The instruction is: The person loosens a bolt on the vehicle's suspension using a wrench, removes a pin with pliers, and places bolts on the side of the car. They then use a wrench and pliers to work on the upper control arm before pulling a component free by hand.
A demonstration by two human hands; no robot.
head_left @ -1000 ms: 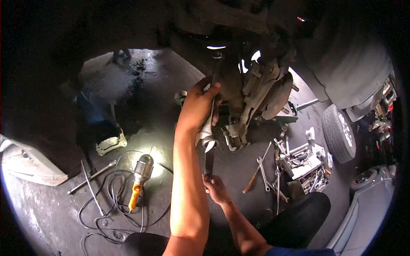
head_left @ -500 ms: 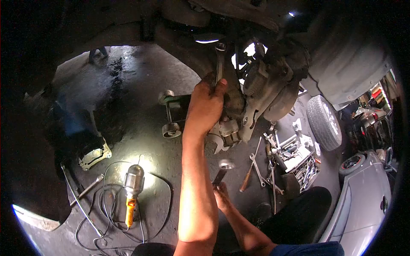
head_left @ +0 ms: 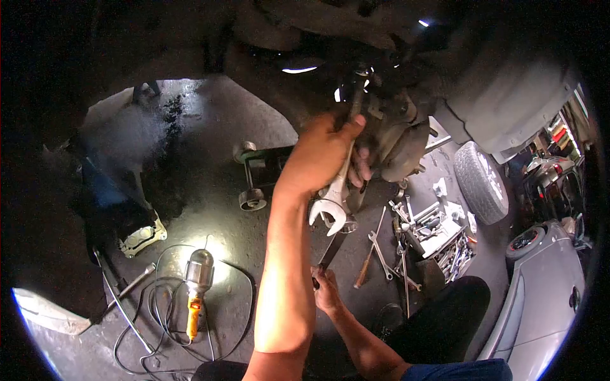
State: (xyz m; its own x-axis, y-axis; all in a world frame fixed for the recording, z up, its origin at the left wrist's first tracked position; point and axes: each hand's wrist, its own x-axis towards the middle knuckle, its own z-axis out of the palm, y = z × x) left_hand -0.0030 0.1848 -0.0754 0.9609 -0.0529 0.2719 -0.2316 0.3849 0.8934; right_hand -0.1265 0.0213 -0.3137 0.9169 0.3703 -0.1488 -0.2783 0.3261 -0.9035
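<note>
My left hand (head_left: 321, 152) reaches up under the car, fingers wrapped round a combination wrench (head_left: 340, 181). Its open jaw points down below the hand, while the upper end goes into the dark suspension parts (head_left: 400, 136). Lower down, my right hand (head_left: 327, 292) is closed round the dark handle of a second wrench (head_left: 332, 251). The round shiny end of that tool overlaps the jaw of the upper wrench in this view.
A lit work lamp (head_left: 198, 273) with coiled cable lies on the floor at left. A wheeled jack (head_left: 253, 200) stands behind my left forearm. Loose wrenches (head_left: 380, 254), a tool tray (head_left: 454, 254) and a removed wheel (head_left: 480, 184) are at right. A grey car (head_left: 540, 305) stands beyond.
My left hand and its wrench have shifted right, with the jaw now plainly visible. The tool in my right hand has risen to that jaw.
</note>
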